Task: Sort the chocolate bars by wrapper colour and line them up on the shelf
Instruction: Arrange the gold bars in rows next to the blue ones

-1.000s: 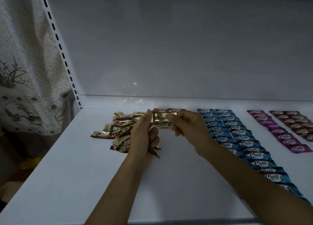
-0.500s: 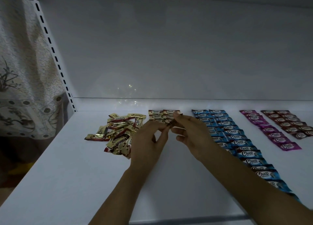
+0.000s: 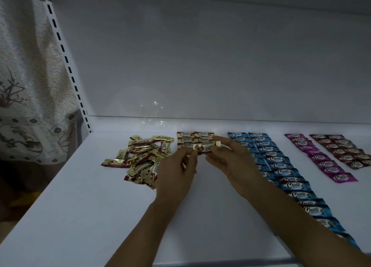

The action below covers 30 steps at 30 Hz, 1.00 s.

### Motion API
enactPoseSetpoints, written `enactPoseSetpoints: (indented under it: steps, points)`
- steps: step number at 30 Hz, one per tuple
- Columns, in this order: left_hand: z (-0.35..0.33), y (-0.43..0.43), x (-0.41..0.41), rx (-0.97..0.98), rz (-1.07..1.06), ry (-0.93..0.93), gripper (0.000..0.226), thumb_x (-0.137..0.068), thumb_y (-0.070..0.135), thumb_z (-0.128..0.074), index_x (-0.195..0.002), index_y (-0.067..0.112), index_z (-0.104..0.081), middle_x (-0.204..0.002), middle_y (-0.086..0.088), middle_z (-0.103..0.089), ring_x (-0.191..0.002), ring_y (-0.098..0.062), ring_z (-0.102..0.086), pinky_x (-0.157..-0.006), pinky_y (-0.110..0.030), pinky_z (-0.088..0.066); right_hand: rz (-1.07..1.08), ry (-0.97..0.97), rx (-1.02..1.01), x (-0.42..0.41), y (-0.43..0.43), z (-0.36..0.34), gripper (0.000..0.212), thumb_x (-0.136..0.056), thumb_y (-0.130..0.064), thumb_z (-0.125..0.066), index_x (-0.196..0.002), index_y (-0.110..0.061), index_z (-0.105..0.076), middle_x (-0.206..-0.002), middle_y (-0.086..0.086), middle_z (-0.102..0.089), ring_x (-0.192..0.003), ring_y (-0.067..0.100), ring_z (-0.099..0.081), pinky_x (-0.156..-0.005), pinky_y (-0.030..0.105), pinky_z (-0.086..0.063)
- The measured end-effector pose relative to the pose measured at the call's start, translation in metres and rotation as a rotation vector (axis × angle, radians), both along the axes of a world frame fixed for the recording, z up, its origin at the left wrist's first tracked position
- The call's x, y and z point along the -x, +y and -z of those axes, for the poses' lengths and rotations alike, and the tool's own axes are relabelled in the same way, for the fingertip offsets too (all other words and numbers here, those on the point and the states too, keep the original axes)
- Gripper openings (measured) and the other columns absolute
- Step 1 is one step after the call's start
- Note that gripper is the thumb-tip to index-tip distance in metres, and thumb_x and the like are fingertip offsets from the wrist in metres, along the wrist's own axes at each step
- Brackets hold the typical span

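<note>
A gold-wrapped chocolate bar (image 3: 206,147) is held just above the white shelf (image 3: 80,216). My left hand (image 3: 176,172) pinches its left end and my right hand (image 3: 230,162) pinches its right end. Behind it lie two short rows of lined-up gold bars (image 3: 193,139). A loose heap of gold bars (image 3: 144,158) lies to the left, touching my left hand's side. Two long rows of blue bars (image 3: 281,166) run down the right, partly hidden by my right forearm. Further right lie a pink row (image 3: 321,158) and brown rows (image 3: 345,150).
The shelf's white back wall (image 3: 200,65) rises behind the bars. A slotted upright (image 3: 68,69) stands at the back left, with a patterned curtain (image 3: 26,85) beyond it. The shelf's front edge runs along the bottom.
Both hands have brought the gold bar down and a little forward from the lined-up rows, and now pinch it by its two ends. The camera has shifted slightly.
</note>
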<state>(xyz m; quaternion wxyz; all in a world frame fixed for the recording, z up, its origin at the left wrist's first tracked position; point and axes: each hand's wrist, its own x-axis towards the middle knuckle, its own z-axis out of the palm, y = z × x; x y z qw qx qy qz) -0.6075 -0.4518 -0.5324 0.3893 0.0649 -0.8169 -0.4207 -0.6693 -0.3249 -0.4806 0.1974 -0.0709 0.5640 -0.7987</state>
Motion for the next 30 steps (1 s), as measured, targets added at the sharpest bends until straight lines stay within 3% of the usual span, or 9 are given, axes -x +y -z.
enactPoseSetpoints:
  steps: [3, 6, 9, 13, 17, 21, 24, 27, 30]
  points:
    - [0.002, -0.003, 0.001, 0.037, -0.069, 0.056, 0.024, -0.095, 0.034, -0.052, -0.087, 0.02, -0.069, -0.05, 0.018, -0.053, -0.055, 0.0, -0.06, -0.051, -0.008, -0.039, 0.03, -0.137, -0.069, 0.002, 0.001, 0.005, 0.018, -0.088, -0.011, -0.062, -0.106, -0.01, -0.062, -0.104, 0.014, -0.07, -0.085, 0.02, -0.069, -0.071, 0.03, -0.056]
    - [0.003, -0.003, 0.0, 0.248, -0.116, 0.109, 0.03, -0.092, 0.037, -0.048, -0.098, 0.022, -0.074, -0.061, 0.014, -0.063, -0.049, 0.004, -0.049, -0.05, -0.01, -0.037, -0.098, -0.193, -0.146, -0.002, -0.003, 0.003, 0.022, -0.088, -0.031, -0.062, -0.101, -0.014, -0.066, -0.099, 0.005, -0.073, -0.091, 0.016, -0.068, -0.072, 0.03, -0.049]
    - [0.007, 0.0, 0.001, 0.412, -0.066, 0.142, 0.028, -0.091, 0.032, -0.051, -0.099, 0.02, -0.075, -0.066, 0.01, -0.067, -0.048, 0.003, -0.049, -0.047, -0.013, -0.04, -0.103, -0.166, -0.142, -0.002, -0.008, 0.003, 0.016, -0.086, -0.031, -0.063, -0.094, -0.017, -0.068, -0.091, -0.002, -0.074, -0.082, 0.009, -0.067, -0.074, 0.029, -0.043]
    - [0.007, 0.0, 0.001, 0.441, -0.027, 0.111, 0.028, -0.091, 0.032, -0.049, -0.095, 0.021, -0.075, -0.06, 0.009, -0.063, -0.046, -0.001, -0.052, -0.049, -0.011, -0.036, -0.067, -0.079, -0.191, 0.003, -0.011, 0.002, 0.008, -0.085, -0.025, -0.066, -0.086, -0.017, -0.068, -0.087, -0.001, -0.073, -0.08, 0.01, -0.065, -0.077, 0.029, -0.044]
    - [0.005, 0.0, -0.001, 0.374, -0.084, 0.024, 0.031, -0.091, 0.036, -0.046, -0.101, 0.023, -0.072, -0.052, 0.009, -0.058, -0.04, -0.003, -0.05, -0.041, -0.017, -0.04, 0.107, 0.355, -0.482, 0.026, -0.003, -0.002, 0.018, -0.085, -0.017, -0.067, -0.102, -0.01, -0.068, -0.089, 0.0, -0.072, -0.077, 0.006, -0.064, -0.066, 0.017, -0.048]
    - [0.002, -0.002, -0.001, 0.307, -0.1, -0.019, 0.031, -0.09, 0.035, -0.044, -0.097, 0.022, -0.071, -0.049, 0.009, -0.056, -0.037, -0.003, -0.047, -0.038, -0.016, -0.038, 0.03, 0.942, -1.138, 0.06, -0.005, 0.015, 0.026, -0.087, -0.027, -0.066, -0.111, -0.019, -0.066, -0.108, -0.003, -0.069, -0.1, 0.013, -0.061, -0.094, 0.034, -0.045]
    - [0.0, -0.002, 0.0, 0.259, -0.073, 0.016, 0.031, -0.09, 0.036, -0.044, -0.098, 0.02, -0.07, -0.043, 0.013, -0.044, -0.034, 0.003, -0.035, -0.041, -0.007, -0.03, -0.055, 1.091, -1.378, 0.069, -0.015, 0.024, 0.026, -0.09, -0.033, -0.06, -0.116, -0.027, -0.063, -0.119, -0.004, -0.061, -0.116, 0.017, -0.049, -0.103, 0.036, -0.027]
    - [0.0, -0.002, -0.002, 0.225, -0.028, 0.02, 0.031, -0.091, 0.037, -0.045, -0.099, 0.02, -0.07, -0.041, 0.017, -0.026, -0.032, 0.004, -0.03, -0.042, -0.002, -0.022, -0.063, 1.178, -1.487, 0.074, -0.025, 0.027, 0.029, -0.09, -0.036, -0.058, -0.118, -0.029, -0.062, -0.121, -0.001, -0.055, -0.118, 0.02, -0.044, -0.103, 0.038, -0.026]
    - [0.002, -0.003, -0.002, 0.194, -0.02, 0.052, 0.027, -0.09, 0.035, -0.046, -0.098, 0.021, -0.068, -0.042, 0.017, -0.026, -0.035, 0.002, -0.036, -0.042, -0.003, -0.027, -0.094, 1.197, -1.509, 0.076, -0.027, 0.028, 0.033, -0.091, -0.036, -0.057, -0.122, -0.028, -0.061, -0.122, 0.001, -0.054, -0.118, 0.022, -0.043, -0.104, 0.04, -0.029]
